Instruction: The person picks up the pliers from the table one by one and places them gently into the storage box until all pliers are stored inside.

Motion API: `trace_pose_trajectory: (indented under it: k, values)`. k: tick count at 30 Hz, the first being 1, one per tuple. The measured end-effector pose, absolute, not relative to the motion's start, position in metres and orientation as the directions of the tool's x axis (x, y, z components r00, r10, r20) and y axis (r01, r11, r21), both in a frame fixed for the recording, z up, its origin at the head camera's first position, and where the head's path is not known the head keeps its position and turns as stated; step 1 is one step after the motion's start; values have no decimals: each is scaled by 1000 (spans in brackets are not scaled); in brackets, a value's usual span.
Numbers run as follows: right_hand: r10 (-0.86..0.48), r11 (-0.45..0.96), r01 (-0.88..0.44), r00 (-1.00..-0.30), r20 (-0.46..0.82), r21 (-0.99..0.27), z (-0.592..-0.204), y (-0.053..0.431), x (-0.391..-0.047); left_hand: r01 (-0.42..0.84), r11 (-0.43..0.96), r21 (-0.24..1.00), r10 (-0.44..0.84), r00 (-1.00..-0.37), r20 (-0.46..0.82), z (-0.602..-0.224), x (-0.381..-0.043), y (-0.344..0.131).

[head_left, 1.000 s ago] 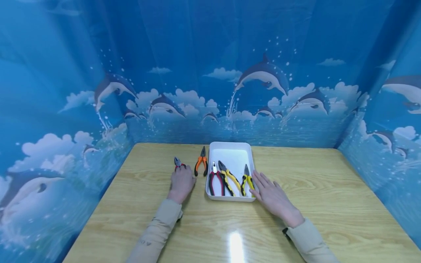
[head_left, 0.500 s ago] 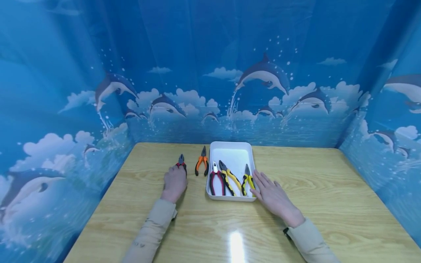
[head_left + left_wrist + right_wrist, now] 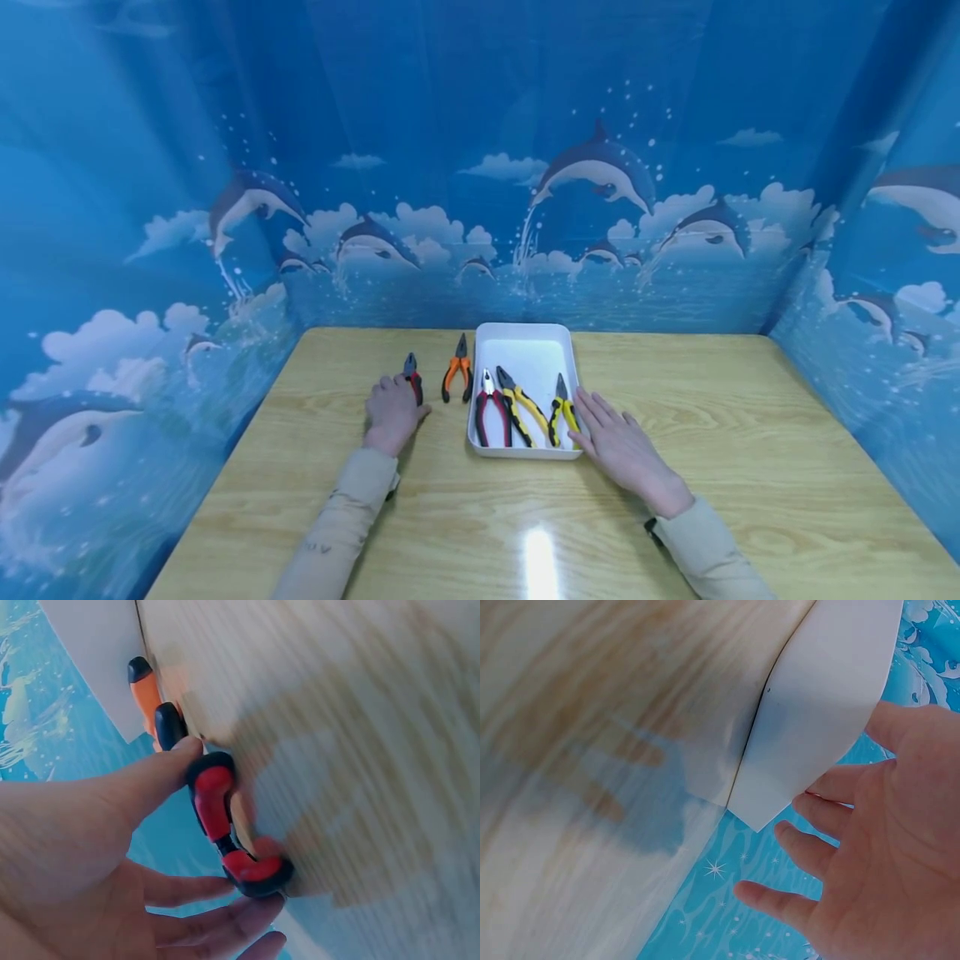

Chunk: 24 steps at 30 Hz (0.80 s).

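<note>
My left hand (image 3: 392, 412) is at a pair of pliers (image 3: 414, 385) with red and black handles, lying on the table left of the tray. In the left wrist view the thumb is at one handle (image 3: 214, 799) and the fingers are at the other, with the handles spread between them. To their right lie orange and black long-nose pliers (image 3: 457, 377). My right hand (image 3: 624, 446) has its fingers extended along the right wall of the white tray (image 3: 525, 337); in the right wrist view the thumb meets the tray wall (image 3: 817, 697).
Inside the tray are red and black pliers (image 3: 492, 417), yellow and black combination pliers (image 3: 525, 404) and yellow and black long-nose pliers (image 3: 558, 412). The wooden table (image 3: 712, 400) is bordered by a blue dolphin-print curtain (image 3: 450, 167) at the back and sides.
My left hand has moved left, and the red and black pliers beside it have turned so their head points nearly straight away. The right hand and tray stay in place.
</note>
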State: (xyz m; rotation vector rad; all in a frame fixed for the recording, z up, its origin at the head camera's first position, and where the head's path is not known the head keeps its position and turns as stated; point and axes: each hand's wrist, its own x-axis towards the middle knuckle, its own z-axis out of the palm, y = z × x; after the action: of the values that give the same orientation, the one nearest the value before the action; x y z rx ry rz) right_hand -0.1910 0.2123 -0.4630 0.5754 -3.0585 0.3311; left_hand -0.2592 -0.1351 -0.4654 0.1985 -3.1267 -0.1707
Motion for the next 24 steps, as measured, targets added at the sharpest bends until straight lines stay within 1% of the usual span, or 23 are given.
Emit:
trace_pose_trajectory:
  k: [11, 16, 20, 24]
  values:
    - [-356, 912, -356, -934, 40, -203, -463, 212, -192, -148, 987, 69, -147, -989, -14, -466, -263, -137]
    - [-356, 912, -356, -934, 40, -203, -463, 211, -192, -183, 979, 93, -181, -983, -32, -468, -263, -139]
    - [-357, 910, -359, -933, 47, -206, -463, 211, -192, -179, 979, 98, -178, -984, -16, -467, -262, -140]
    - [-352, 913, -354, -935, 47, -203, -463, 211, -191, -163, 985, 54, -164, -986, 26, -463, -262, -140]
